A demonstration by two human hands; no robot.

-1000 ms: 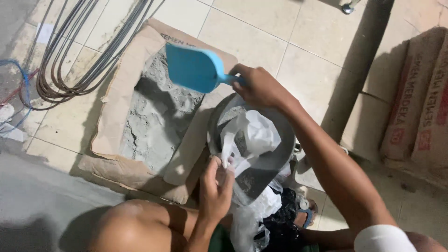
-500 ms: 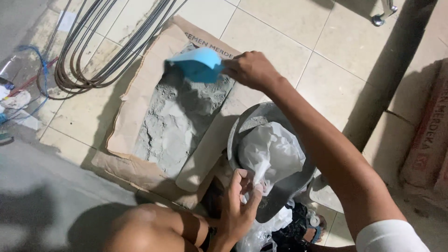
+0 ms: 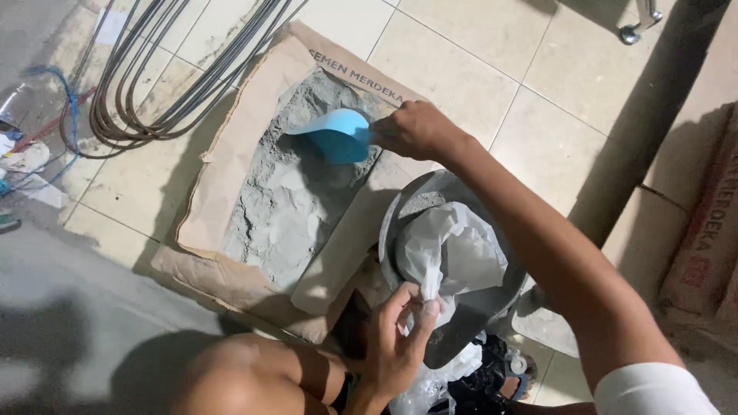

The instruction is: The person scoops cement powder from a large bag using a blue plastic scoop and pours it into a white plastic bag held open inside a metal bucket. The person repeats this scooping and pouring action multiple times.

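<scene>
I am looking down at a floor of pale beige tiles (image 3: 492, 46) that is spreading out beyond the right hand (image 3: 415, 129), its grout lines showing dark. Well to the left of that hand a coil of dark cables (image 3: 146, 92) is lying on the tiles, with a blue wire (image 3: 65, 100) trailing farther left beside scraps of litter. Left of the left hand (image 3: 396, 342) a grey concrete strip (image 3: 69, 307) is bordering the tiles. Right of the right hand a dark pipe (image 3: 653, 107) is slanting across the floor, and stacked paper sacks (image 3: 707, 230) are sitting past it. A caster wheel (image 3: 630, 32) is showing above. Hard light is throwing shadows onto the concrete
</scene>
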